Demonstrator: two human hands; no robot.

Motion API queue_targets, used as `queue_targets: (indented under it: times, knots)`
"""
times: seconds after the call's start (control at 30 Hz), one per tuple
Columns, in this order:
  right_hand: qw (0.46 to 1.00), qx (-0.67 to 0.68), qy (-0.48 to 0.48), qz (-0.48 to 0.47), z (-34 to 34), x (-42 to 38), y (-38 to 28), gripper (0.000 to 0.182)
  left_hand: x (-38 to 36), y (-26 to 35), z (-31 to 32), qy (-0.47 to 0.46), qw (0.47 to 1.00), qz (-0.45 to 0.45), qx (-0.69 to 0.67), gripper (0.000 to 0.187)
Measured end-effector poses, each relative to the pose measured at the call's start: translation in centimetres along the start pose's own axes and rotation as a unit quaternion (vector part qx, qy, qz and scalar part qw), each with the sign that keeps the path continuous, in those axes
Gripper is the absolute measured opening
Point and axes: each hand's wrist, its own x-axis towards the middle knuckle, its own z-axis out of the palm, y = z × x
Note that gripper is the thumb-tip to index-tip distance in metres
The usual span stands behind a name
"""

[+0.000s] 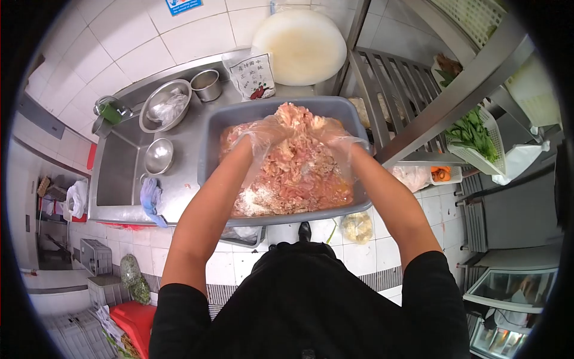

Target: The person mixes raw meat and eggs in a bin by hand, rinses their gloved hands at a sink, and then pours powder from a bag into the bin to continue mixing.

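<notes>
A large grey plastic tub [206, 155] sits at the edge of the steel counter, filled with sliced raw meat [299, 173]. White powder [257, 198] lies on the meat at the near left. Both hands wear clear, loose plastic gloves. My left hand [267, 133] and my right hand [330, 133] are at the far half of the tub, closed around a heaped mound of meat between them. Their fingertips are buried in the meat. Behind the tub stands a white printed bag [250, 75], beside a round white cutting board [300, 48].
A sink [122, 173] is at the left, with metal bowls [159, 157], a metal pot [206, 85] and a blue cloth [152, 197] near it. At the right, a steel rack [442, 96] stands close to the tub, with a basket of green vegetables [475, 134].
</notes>
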Motion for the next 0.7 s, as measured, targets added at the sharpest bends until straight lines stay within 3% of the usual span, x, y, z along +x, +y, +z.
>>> queue_targets:
  times: [0.07,0.1,0.13,0.17,0.2,0.23,0.27,0.3,0.33,0.4,0.43,0.53,0.57,0.6,0.63,0.67,0.7]
  knots:
    - [0.968,0.195,-0.123,0.094,-1.0,-1.6,1.4,0.059,-0.6,-1.6,1.8,0.091,0.991,0.084,-0.057,0.064]
    - [0.979,0.196,-0.002,-0.054,3.2,0.5,8.2,0.061,-5.1,3.2,-2.3,0.054,0.914,-0.048,-0.398,0.067]
    - [0.979,0.196,-0.004,-0.051,3.8,2.2,17.2,0.061,-4.8,1.8,-2.0,0.052,0.914,-0.049,-0.4,0.067]
    - [0.987,-0.012,0.043,-0.155,5.9,3.0,24.4,0.064,-4.1,-1.1,-1.5,0.053,0.916,-0.035,-0.396,0.066]
    - [0.939,-0.218,0.087,-0.252,11.4,5.8,26.0,0.068,-3.9,-3.6,-0.7,0.054,0.918,-0.022,-0.392,0.069]
    - [0.939,-0.217,0.082,-0.253,5.7,-0.8,23.8,0.068,-4.0,-5.3,0.4,0.053,0.917,-0.026,-0.395,0.069]
    - [0.99,-0.095,-0.09,-0.054,2.6,-4.5,15.6,0.085,-4.4,-6.7,1.5,0.101,0.952,-0.055,-0.284,0.069]
    - [0.955,0.032,-0.254,0.15,-1.0,-7.8,5.5,0.103,-4.5,-8.1,2.9,0.146,0.971,-0.083,-0.168,0.072]
    - [0.953,0.031,-0.261,0.15,0.2,-7.5,4.8,0.103,-4.4,-9.5,5.4,0.143,0.971,-0.089,-0.171,0.072]
    - [0.866,-0.251,-0.427,0.074,2.0,-7.0,4.0,0.079,-4.3,-11.0,10.0,0.077,0.9,-0.225,-0.365,0.072]
    - [0.863,-0.25,-0.433,0.073,2.8,-7.3,3.7,0.079,-4.9,-11.3,11.3,0.072,0.898,-0.229,-0.368,0.072]
    - [0.904,-0.03,-0.388,0.176,3.4,-8.9,1.6,0.074,-8.3,-8.8,11.5,-0.064,0.856,-0.201,-0.471,0.063]
    - [0.902,-0.03,-0.392,0.177,4.7,-8.6,2.3,0.074,-9.3,-7.7,11.3,-0.109,0.836,-0.189,-0.503,0.06]
    - [0.894,0.126,-0.412,0.126,6.4,-8.2,3.2,0.07,-9.9,-6.8,11.1,-0.151,0.813,-0.176,-0.534,0.057]
    - [0.861,0.279,-0.42,0.071,7.8,-7.7,4.1,0.067,-10.2,-5.6,11.0,-0.15,0.811,-0.179,-0.537,0.057]
    - [0.859,0.277,-0.426,0.069,7.9,-7.6,2.6,0.067,-10.3,-4.3,10.9,-0.132,0.793,-0.234,-0.547,0.055]
    - [0.85,0.335,-0.385,0.131,7.8,-7.5,-0.2,0.056,-10.6,-3.8,10.8,-0.113,0.773,-0.288,-0.554,0.054]
